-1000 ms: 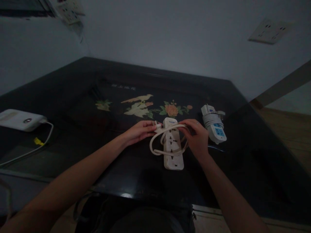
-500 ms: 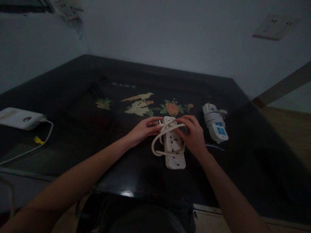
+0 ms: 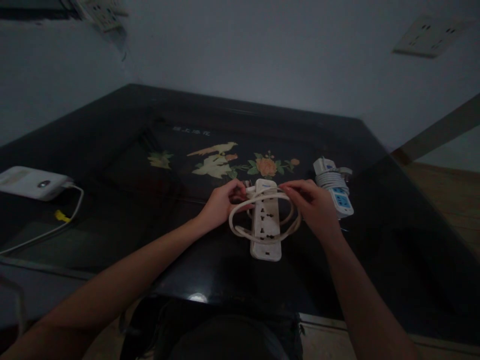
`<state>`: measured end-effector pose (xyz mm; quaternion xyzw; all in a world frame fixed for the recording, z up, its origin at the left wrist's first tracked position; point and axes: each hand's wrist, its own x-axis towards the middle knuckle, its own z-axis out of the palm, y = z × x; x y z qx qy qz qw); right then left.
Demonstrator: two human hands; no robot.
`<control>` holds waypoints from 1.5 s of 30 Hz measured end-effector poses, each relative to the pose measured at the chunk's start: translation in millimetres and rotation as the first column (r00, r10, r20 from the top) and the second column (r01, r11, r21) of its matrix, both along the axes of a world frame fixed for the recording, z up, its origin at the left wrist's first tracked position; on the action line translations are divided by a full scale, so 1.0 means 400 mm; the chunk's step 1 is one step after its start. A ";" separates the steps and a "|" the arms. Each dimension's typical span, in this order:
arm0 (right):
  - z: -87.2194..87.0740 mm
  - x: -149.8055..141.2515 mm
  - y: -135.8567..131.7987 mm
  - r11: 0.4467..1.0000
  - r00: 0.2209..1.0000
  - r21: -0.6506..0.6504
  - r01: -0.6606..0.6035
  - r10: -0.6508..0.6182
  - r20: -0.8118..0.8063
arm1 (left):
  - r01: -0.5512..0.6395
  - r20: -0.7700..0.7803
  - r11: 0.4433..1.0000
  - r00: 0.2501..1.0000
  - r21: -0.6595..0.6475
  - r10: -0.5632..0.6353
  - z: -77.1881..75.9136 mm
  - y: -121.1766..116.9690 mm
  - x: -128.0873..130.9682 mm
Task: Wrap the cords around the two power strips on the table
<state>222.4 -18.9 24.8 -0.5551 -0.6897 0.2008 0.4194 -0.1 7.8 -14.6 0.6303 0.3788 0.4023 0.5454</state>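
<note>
A white power strip [image 3: 267,227] lies on the dark table in front of me, its long side pointing away. Its white cord [image 3: 240,231] runs in loose loops over and around the strip. At the upper left of the strip, my left hand [image 3: 224,204] is closed on the plug end of the cord, which its fingers partly cover. My right hand [image 3: 310,204] pinches the cord's loop between thumb and fingers at the strip's upper right.
To the right lies a second power strip [image 3: 342,201] with blue sockets, its cord wound round it. A white power bank [image 3: 32,182] with a cable [image 3: 77,210] and yellow tag [image 3: 62,216] rests at the left. Walls border the glossy table [image 3: 180,260].
My right hand has moved right, drawing the cord loop wider across the strip. The left hand has closed around the plug end. The strip has shifted slightly left.
</note>
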 end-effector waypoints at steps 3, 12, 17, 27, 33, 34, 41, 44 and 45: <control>0.006 0.008 0.000 0.999 0.999 -0.037 -0.037 0.036 -0.024 | -0.024 -0.122 0.986 0.992 0.165 0.044 -0.002 -0.004 -0.001; 0.014 0.009 0.001 0.996 0.988 0.067 -0.065 0.055 0.144 | 0.033 -0.296 0.946 0.953 0.321 0.067 -0.006 -0.009 -0.003; 0.002 -0.002 0.003 0.990 0.974 0.134 -0.036 0.005 0.226 | 0.027 -0.252 0.967 0.967 0.252 0.039 -0.009 -0.012 -0.002; -0.005 0.000 0.008 0.994 0.985 0.087 -0.065 0.050 0.163 | 0.116 -0.304 0.969 0.952 0.220 -0.045 0.000 -0.012 -0.009; -0.001 0.011 0.009 0.993 0.991 0.095 -0.068 0.057 0.117 | 0.110 -0.334 0.964 0.942 0.240 -0.024 -0.005 -0.010 -0.012; -0.002 0.014 0.009 0.993 0.992 0.090 -0.074 0.064 0.110 | 0.107 -0.339 0.960 0.941 0.257 -0.015 -0.005 -0.010 -0.011; -0.005 0.033 0.008 0.999 0.999 0.037 -0.030 0.031 -0.016 | 0.098 -0.303 0.946 0.953 0.308 0.000 -0.023 0.001 -0.014; -0.009 0.038 0.007 0.999 0.987 -0.010 0.036 -0.037 -0.157 | 0.125 -0.240 0.961 0.969 0.247 -0.064 -0.032 0.015 -0.023; -0.011 0.041 0.006 0.998 0.974 -0.034 0.056 -0.062 -0.216 | 0.135 -0.222 0.967 0.971 0.215 -0.086 -0.034 0.020 -0.027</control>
